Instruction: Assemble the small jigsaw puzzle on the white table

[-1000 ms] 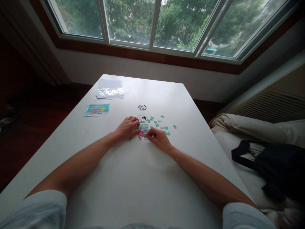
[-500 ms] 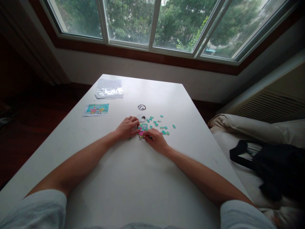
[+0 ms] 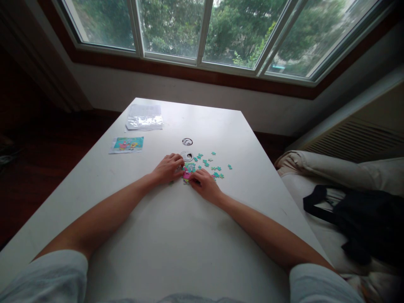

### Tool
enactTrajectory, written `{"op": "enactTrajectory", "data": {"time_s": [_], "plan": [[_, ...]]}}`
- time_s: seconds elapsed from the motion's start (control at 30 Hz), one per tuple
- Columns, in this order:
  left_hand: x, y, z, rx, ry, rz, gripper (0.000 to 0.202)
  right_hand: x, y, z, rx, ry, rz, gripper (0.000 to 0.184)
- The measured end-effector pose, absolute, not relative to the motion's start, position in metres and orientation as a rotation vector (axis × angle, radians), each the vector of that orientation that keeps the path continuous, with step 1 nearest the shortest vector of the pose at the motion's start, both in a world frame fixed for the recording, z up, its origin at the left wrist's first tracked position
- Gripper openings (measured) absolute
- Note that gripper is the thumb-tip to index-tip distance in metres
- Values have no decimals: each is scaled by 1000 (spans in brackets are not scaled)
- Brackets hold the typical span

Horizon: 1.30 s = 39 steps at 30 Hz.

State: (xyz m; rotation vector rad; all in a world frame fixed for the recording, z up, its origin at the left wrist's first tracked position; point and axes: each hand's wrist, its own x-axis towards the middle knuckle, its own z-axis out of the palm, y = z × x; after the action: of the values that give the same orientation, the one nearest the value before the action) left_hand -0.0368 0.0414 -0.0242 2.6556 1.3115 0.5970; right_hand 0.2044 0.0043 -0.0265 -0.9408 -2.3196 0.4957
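A small partly joined jigsaw (image 3: 188, 171) with pink and teal colours lies on the white table (image 3: 176, 235). My left hand (image 3: 167, 168) rests curled at its left edge, fingertips against it. Pinched together at the lower right edge of the jigsaw are the fingers of my right hand (image 3: 204, 185); whether a piece sits between them is too small to tell. Several loose teal pieces (image 3: 214, 167) are scattered just right of and beyond the hands.
A reference picture card (image 3: 126, 144) and a clear plastic bag (image 3: 144, 117) lie at the far left of the table. Two small round lids (image 3: 187, 142) sit beyond the jigsaw. A black bag (image 3: 362, 223) lies on a pale cushion to the right.
My right hand has slid a little to the left, closer onto the joined jigsaw. My left hand has stayed where it was.
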Motion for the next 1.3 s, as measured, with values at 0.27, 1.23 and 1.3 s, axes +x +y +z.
{"op": "enactTrajectory", "data": {"time_s": [0.27,1.23,1.3], "plan": [[-37,41,-23,2664,1297,596,20,206,3,-26,-886,-2383,368,10],[-37,40,-22,2648,1295,599,20,208,4,-26,-889,-2464,298,9],[-37,41,-23,2650,1300,600,20,207,4,-25,-890,-2465,297,9]]}}
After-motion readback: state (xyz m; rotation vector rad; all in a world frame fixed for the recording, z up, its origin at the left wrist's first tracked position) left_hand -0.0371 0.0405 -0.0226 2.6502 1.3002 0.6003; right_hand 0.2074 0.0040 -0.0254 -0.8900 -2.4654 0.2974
